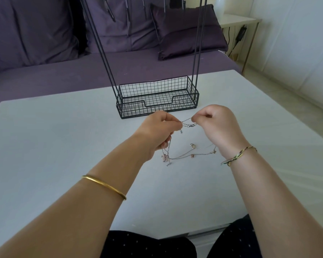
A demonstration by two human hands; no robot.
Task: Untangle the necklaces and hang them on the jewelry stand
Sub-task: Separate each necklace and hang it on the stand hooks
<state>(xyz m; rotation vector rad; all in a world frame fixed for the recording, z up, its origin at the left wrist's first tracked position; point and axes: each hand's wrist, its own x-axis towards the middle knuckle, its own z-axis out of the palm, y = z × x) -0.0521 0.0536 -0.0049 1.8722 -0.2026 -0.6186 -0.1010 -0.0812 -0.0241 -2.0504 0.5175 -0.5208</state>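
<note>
Thin silver necklaces [188,154] with small gold and rose charms lie tangled on the white table [63,146], partly lifted. My left hand [159,131] pinches one end of a chain near its clasp [189,125]. My right hand [218,125] pinches the other end, so a short stretch hangs taut between the two hands. More chain drops from my left fist down to the table. The black wire jewelry stand [157,98] rises just behind my hands, its basket base empty and its hooks at the top edge of the view.
A purple sofa [82,71] with cushions sits behind the table. To the right a small white side table [239,21] holds cables and a charger against the wall. My knees in dark dotted fabric [149,244] press at the table's near edge.
</note>
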